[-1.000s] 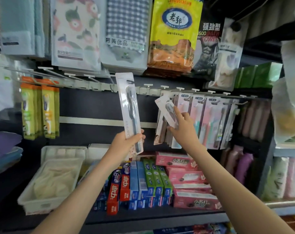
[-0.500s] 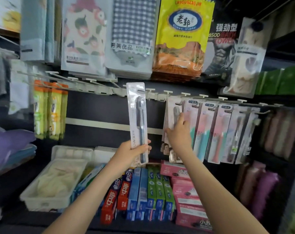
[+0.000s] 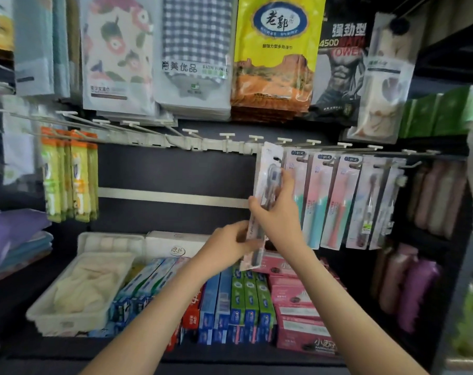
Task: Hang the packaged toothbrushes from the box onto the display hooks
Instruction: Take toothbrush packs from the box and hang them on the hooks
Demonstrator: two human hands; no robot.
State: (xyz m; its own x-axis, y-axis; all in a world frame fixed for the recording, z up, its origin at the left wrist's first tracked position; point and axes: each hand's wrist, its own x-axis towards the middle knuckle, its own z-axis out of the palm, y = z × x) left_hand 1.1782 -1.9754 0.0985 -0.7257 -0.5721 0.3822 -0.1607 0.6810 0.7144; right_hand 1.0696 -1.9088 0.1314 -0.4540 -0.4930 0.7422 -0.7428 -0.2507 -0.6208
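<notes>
Fingers (image 3: 286,178) on pack (image 3: 271,158), pink packs (image 3: 335,201) alongside

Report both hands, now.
Left hand: grips the packaged toothbrush near its bottom.
Right hand: grips the same pack higher up.

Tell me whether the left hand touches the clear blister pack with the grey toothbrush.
Touching. The head view shows the left hand pinching the lower end of the clear blister pack with the grey toothbrush; no gap shows.

A clear-packed dark toothbrush (image 3: 267,161) is being held nearly upright, its top reaching the display hooks (image 3: 284,140), just beside hanging pink-and-teal packs (image 3: 335,201).
</notes>
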